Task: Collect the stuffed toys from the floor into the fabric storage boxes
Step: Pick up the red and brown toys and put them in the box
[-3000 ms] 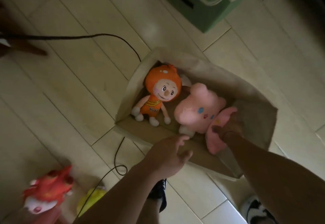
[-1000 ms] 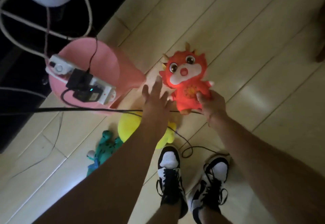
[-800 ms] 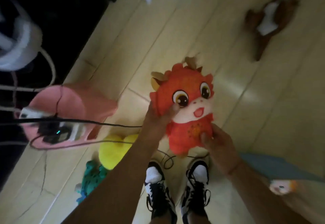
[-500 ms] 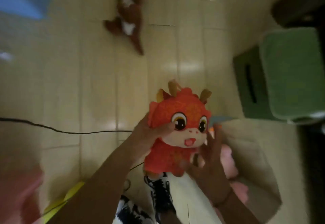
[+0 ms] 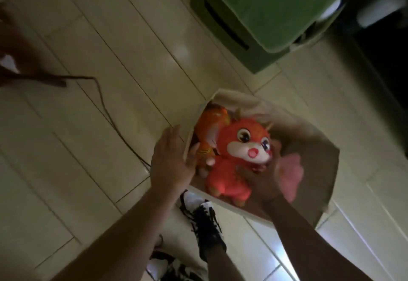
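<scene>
A red dragon toy (image 5: 231, 170) sits upright inside the beige fabric box (image 5: 313, 148), facing up. My right hand (image 5: 262, 181) reaches into the box and grips the dragon's body from the right, below its chin. My left hand (image 5: 171, 161) is off the toy. It lies against the box's left rim, fingers straight on the outside and thumb over the edge. An orange doll (image 5: 212, 126) is squeezed between the dragon and the left wall. A pink plush (image 5: 290, 172) shows behind my right hand.
A green fabric box (image 5: 265, 15) stands on the floor behind the beige one. A dark cable (image 5: 108, 113) runs across the tiles to the left. A blurred brown toy (image 5: 22, 64) lies at the far left edge. My shoes (image 5: 205, 221) stand just in front of the box.
I carried the red dragon from the floor over to the beige box and lowered it in. My left hand let go of its head and moved to the box's rim.
</scene>
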